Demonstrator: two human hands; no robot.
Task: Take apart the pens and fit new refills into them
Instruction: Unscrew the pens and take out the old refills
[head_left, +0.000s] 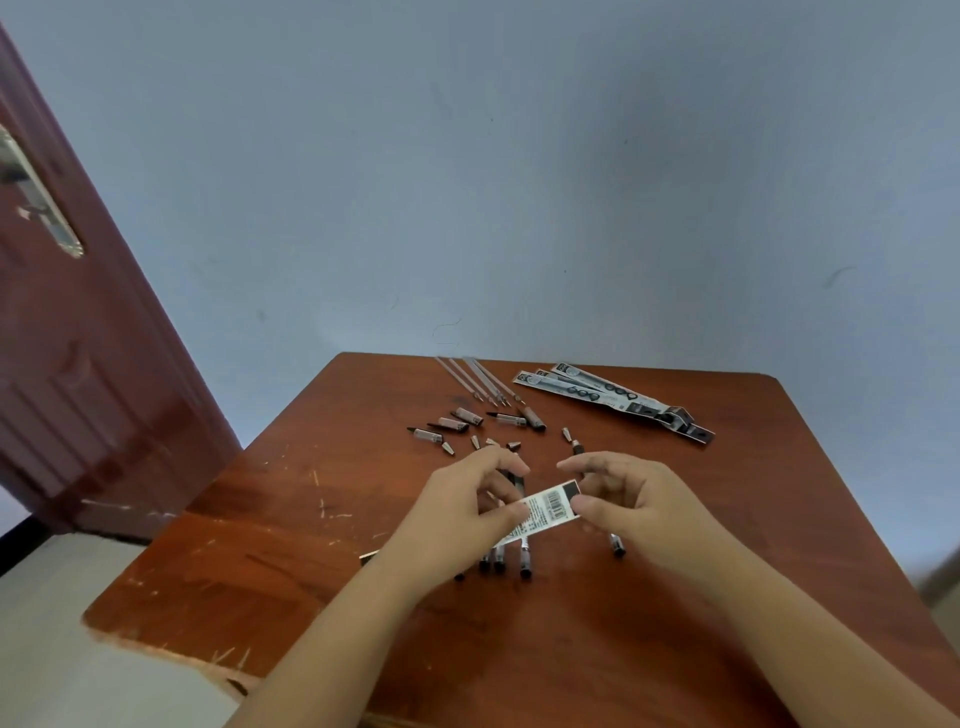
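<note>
I see my left hand pinching the near end of a refill packet, thumb on top and fingers curled behind it, above the middle of the wooden table. My right hand meets the packet's dark far end: the thumb tip presses against its edge, the forefinger arches over it, and the other fingers hang loosely curled. I cannot tell for sure whether the right forefinger touches the packet or only hovers above it. The packet shows a barcode and small print too blurred to read.

Under the hands lie several pen barrels; only their dark near ends show below the left palm, so I cannot count them. One more barrel lies apart under my right wrist, mostly hidden.

Further back, loose pen tips and short caps lie scattered, with a few thin clear refills fanned side by side near the table's far edge. To their right, three more flat packets overlap in a slanted stack.

Both forearms come in from the bottom of the view, wrists raised off the wood, palms turned towards each other. A dark red door stands at the left, cut off by the frame.
</note>
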